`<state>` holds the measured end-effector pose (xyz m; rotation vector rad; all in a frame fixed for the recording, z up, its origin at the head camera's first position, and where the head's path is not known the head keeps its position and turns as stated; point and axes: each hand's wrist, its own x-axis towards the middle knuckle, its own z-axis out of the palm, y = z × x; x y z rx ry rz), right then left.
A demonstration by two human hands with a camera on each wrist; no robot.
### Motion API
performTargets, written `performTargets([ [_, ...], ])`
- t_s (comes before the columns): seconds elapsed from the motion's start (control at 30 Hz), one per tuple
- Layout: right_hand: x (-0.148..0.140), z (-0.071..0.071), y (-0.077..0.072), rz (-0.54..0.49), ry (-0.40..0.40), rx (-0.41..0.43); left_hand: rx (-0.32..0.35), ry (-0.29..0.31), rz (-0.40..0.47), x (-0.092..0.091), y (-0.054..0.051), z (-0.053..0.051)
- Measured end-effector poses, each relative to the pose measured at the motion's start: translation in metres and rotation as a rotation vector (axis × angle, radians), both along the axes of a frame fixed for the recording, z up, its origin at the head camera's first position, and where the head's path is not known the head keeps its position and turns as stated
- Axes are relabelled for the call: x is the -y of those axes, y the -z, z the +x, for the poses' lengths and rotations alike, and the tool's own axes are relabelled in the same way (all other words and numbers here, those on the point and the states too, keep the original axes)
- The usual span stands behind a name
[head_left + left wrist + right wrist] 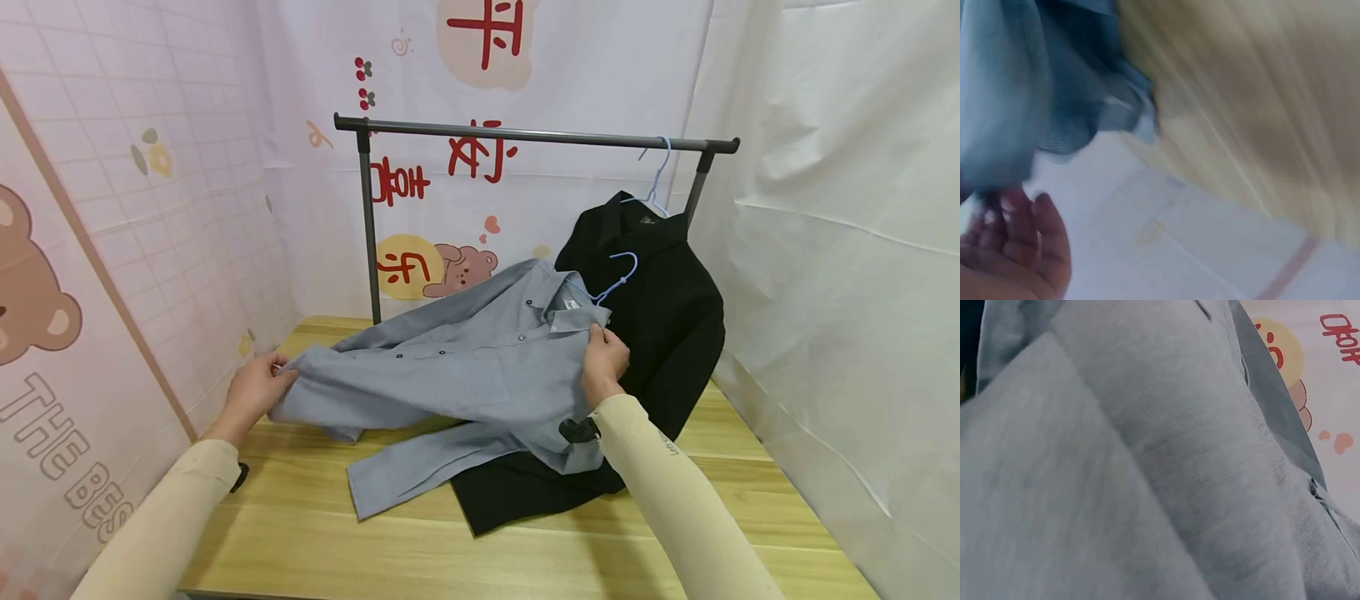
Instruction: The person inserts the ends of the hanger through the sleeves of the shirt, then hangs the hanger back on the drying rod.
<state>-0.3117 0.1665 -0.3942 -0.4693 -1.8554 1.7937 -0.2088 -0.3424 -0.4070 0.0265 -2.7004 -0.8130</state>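
A grey-blue button shirt [465, 379] is stretched sideways above the table, a light blue hanger [622, 275] sticking out of its collar. At the hem end, my left hand [258, 385] pinches the cloth; the left wrist view shows its curled fingers [1019, 231] below the draped fabric. Near the collar, my right hand [604, 358] grips the shirt between thumb and fingers. In the right wrist view the shirt cloth [1147, 456] fills most of the picture and hides that hand. One shirt sleeve [420, 471] hangs down to the tabletop.
Behind the shirt, a black jacket [675, 308] hangs by another blue hanger [656, 179] from the dark metal rack [525, 135]. Its lower part lies on the wooden table [300, 517]. Printed cloth walls [315, 233] enclose the back and sides.
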Motion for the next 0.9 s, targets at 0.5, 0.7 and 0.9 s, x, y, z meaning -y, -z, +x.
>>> performTargets([
  [0.5,0.002,-0.003,0.003,0.031,-0.011,0.006,0.297,0.723,-0.358,-0.107,0.034,0.036],
  [0.7,0.0,-0.004,0.003,0.036,0.001,-0.001,0.293,0.697,-0.582,-0.131,0.043,0.048],
  [0.9,0.002,-0.001,0.0,0.04,-0.011,0.01,0.025,0.713,-0.594,-0.12,0.034,0.041],
])
